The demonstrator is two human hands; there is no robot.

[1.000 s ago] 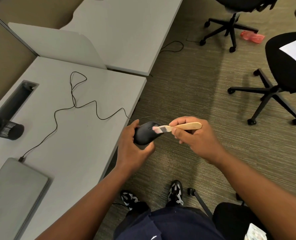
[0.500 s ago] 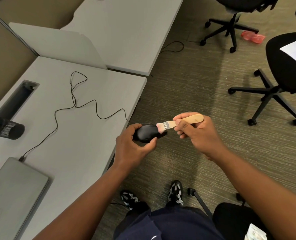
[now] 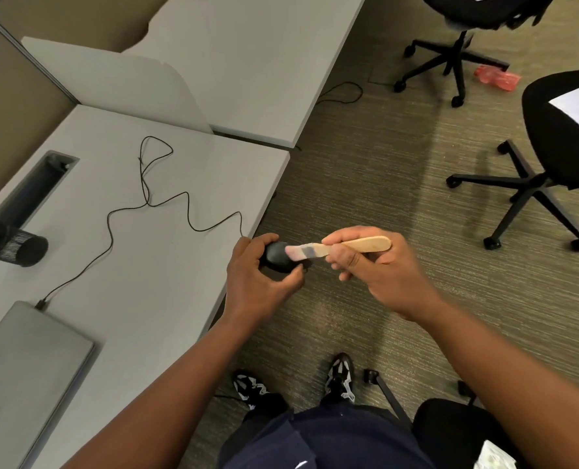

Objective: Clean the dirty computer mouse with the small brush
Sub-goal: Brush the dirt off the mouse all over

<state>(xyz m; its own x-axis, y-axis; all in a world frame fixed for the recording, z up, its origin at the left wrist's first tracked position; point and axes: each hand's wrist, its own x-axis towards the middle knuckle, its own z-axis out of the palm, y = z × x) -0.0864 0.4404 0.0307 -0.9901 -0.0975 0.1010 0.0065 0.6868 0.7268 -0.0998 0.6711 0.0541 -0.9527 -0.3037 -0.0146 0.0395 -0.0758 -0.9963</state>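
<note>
Left hand (image 3: 257, 282) curls round the black mouse (image 3: 277, 256), held in the air just past the desk's (image 3: 152, 265) right edge. Right hand (image 3: 372, 265) pinches the wooden-handled brush (image 3: 342, 248); bristles lie on the mouse's top. Mouse cable (image 3: 145, 198) snakes left across the desk to a closed laptop (image 3: 24, 360) at the near left corner. Mesh pen cup (image 3: 13, 248) lies tipped at the left edge. Open carpet (image 3: 366, 184) to the right; office chairs (image 3: 552, 157) stand far right, well apart.

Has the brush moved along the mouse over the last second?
Yes. The brush has slid left toward the desk edge, its bristles now resting on top of the mouse.
</note>
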